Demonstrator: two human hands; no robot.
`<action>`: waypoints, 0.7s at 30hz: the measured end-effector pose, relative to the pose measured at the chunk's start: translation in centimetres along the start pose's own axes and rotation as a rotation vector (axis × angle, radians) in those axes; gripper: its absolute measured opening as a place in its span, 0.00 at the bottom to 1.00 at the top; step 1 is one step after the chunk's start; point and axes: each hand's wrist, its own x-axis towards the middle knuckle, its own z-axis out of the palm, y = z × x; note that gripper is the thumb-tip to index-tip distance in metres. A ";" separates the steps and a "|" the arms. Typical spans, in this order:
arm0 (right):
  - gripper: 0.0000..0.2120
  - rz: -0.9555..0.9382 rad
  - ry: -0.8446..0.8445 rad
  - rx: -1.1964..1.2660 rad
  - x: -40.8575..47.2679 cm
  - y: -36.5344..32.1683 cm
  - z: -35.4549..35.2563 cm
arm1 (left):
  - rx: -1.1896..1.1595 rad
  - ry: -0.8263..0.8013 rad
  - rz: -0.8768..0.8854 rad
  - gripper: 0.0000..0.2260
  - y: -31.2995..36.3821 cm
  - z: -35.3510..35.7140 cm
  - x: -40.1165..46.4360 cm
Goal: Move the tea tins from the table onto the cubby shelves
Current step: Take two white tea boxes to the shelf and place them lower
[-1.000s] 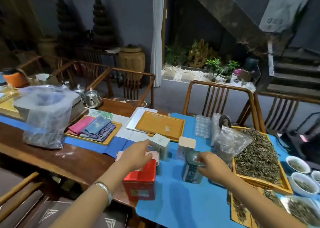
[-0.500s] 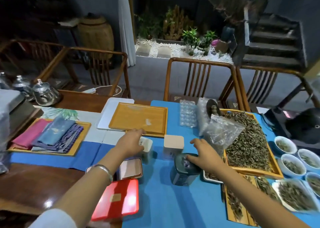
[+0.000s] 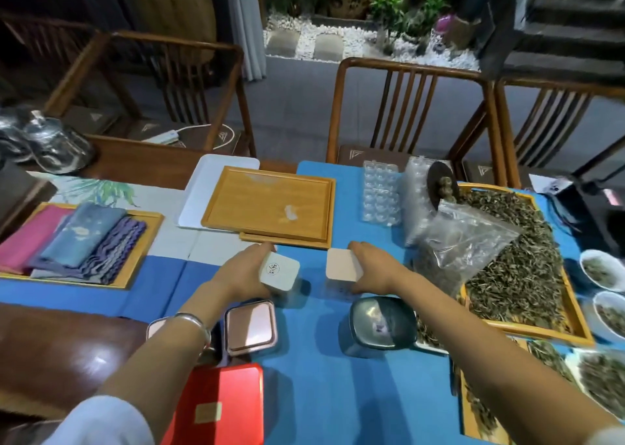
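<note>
Head view looks down on a tabletop [image 3: 338, 394] covered with a blue cloth, where both hands are closed on small tea tins. The left hand [image 3: 245, 275] wraps around a white square tin [image 3: 280, 272] with a round black-marked label on its lid, fingers on the far side and thumb on the near side; the tin tilts slightly. The right hand [image 3: 375, 272] grips a second white tin [image 3: 342, 265] with a plain pale lid, fingers curled around its right side. The two tins sit near each other, just in front of a wooden tray [image 3: 270, 204] that overlaps a white tray [image 3: 203, 190].

Closer to the person, a dark green tin [image 3: 380, 326] with a shiny lid stands just below the right wrist. Two rose-lidded tins sit below the left hand: one [image 3: 251, 326] in full view, the other [image 3: 157, 326] mostly hidden behind the left wrist, which wears a silver bangle [image 3: 192, 322]. A red flat tin [image 3: 220, 407] lies at the bottom edge, beside the left forearm.

To the right, a clear bag [image 3: 463, 238] of leaves rests against a large tray of loose tea [image 3: 517, 268]. On the left, folded cloths [image 3: 77, 238] lie in another wooden tray. Wooden chairs [image 3: 412, 106] stand on the tabletop's far side.
</note>
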 end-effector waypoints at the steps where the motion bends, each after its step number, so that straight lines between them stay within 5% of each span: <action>1: 0.30 -0.012 0.004 -0.002 0.1 0.2 -0.1 | -0.033 0.013 0.000 0.27 0.0 0.1 0.0; 10: 0.28 -0.028 0.053 0.162 -0.5 1.2 -0.6 | -0.291 0.117 -0.077 0.25 0.6 0.6 -0.7; 14: 0.26 0.001 0.228 0.443 -1.9 0.9 -4.0 | -0.490 0.284 -0.113 0.26 1.6 -1.2 -1.4; 21: 0.31 -0.090 0.541 0.743 -10.1 -0.7 -12.0 | -0.844 0.422 0.125 0.33 8.5 -8.5 -3.4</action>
